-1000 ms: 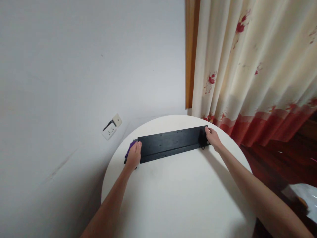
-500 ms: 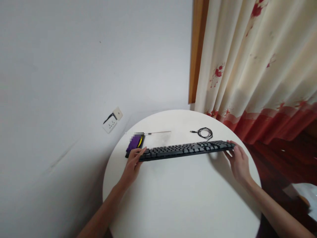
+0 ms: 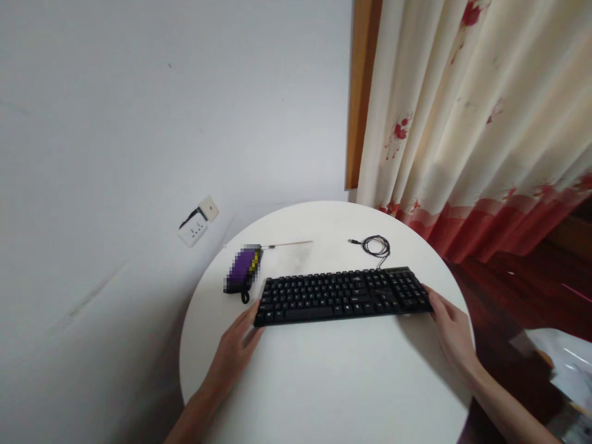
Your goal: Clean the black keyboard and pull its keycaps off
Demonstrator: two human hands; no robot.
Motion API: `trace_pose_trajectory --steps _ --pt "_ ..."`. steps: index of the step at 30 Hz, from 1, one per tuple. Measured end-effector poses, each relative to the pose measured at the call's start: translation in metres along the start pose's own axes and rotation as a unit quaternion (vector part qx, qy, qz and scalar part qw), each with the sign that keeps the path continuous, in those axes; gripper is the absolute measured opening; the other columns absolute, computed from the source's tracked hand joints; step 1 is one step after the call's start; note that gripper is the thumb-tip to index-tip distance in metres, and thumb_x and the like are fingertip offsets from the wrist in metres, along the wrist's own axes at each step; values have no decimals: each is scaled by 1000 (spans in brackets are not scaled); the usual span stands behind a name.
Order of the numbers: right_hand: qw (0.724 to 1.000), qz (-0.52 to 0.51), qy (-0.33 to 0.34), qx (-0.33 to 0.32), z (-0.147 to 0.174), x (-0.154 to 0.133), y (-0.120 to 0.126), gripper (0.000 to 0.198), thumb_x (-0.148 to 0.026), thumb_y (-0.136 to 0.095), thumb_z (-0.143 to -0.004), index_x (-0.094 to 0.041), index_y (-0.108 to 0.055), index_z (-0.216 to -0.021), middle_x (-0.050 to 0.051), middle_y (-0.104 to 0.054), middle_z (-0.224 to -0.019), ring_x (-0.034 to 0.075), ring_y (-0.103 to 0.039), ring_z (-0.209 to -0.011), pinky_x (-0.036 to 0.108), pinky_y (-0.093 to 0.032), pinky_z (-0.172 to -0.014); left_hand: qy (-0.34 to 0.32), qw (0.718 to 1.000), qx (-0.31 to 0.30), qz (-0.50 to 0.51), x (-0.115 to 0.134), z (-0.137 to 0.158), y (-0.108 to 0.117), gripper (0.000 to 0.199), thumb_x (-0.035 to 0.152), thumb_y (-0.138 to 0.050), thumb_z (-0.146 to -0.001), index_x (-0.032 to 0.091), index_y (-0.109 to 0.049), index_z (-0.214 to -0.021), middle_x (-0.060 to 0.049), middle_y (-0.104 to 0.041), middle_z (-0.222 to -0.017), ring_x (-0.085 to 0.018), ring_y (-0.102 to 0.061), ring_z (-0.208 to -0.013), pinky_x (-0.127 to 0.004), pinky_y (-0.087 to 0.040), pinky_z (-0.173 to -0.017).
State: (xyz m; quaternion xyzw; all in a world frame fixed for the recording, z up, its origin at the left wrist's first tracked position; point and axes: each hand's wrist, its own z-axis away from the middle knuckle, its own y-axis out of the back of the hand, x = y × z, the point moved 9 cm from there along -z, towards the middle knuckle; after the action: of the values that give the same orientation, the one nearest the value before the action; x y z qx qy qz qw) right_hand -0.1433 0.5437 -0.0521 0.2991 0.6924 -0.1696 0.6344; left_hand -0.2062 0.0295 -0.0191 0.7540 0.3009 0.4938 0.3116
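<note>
A black computer keyboard (image 3: 337,297) is held between my two hands, its keys facing up toward me. My left hand (image 3: 238,336) grips its left end near the front corner, fingers partly hidden beneath. At the opposite end, my right hand (image 3: 448,324) is closed on the right edge. A shadow under the right side suggests the keyboard is slightly raised off the white round table (image 3: 342,376). Its coiled black cable (image 3: 377,246) lies behind it, the USB plug pointing left.
A purple and black pouch-like item (image 3: 243,269), partly pixelated, lies left of the keyboard. Behind it is a thin stick (image 3: 291,244). Wall sockets (image 3: 194,229) are at left, a floral curtain (image 3: 425,123) at right. White plastic (image 3: 564,364) lies low on the right.
The keyboard has tilted from nearly edge-on to showing its key face, and its front edge has come lower and closer to me. Both hands keep hold of its ends.
</note>
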Motion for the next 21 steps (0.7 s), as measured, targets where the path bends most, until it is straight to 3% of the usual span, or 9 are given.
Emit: trace_pose_trajectory --steps 6,14,17,19,21 --pt "999 29 -14 -36 -2 -4 -12 57 -55 -58 -87 -16 -67 -127 11 -64 -135 30 -52 -133 48 -31 -118 50 998 -10 27 -10 -5 -6 56 47 -57 -87 23 -56 -139 -5 -58 -141 -27 -58 -127 -43 -43 -113" --pt "997 29 -20 -69 -48 0 -30 53 -54 -61 -84 -16 -71 -120 11 -66 -131 32 -55 -129 49 -34 -116 81 994 -39 61 -4 -27 -18 60 45 -57 -85 20 -55 -139 -7 -60 -139 -28 -64 -119 -43 -46 -108" --pt "998 39 -15 -56 -60 0 -34 52 -54 -63 -83 -16 -72 -118 13 -67 -130 34 -56 -127 52 -36 -114 78 994 -67 47 0 -53 -14 59 46 -56 -86 20 -55 -139 -10 -66 -131 -28 -67 -113 -40 -50 -104" --pt "998 56 4 -36 -65 -4 -35 55 -54 -61 -84 -15 -70 -121 15 -65 -131 34 -56 -127 52 -36 -113 79 995 -55 11 2 -83 -4 58 47 -51 -90 14 -57 -136 -13 -70 -122 -28 -69 -107 -40 -52 -98" --pt "996 78 44 -4 -66 -17 -34 57 -53 -57 -86 -14 -66 -126 17 -62 -134 33 -55 -129 52 -35 -113 35 997 -29 -61 12 -121 5 51 44 -52 -90 14 -62 -131 -14 -70 -123 -28 -67 -110 -39 -48 -102"
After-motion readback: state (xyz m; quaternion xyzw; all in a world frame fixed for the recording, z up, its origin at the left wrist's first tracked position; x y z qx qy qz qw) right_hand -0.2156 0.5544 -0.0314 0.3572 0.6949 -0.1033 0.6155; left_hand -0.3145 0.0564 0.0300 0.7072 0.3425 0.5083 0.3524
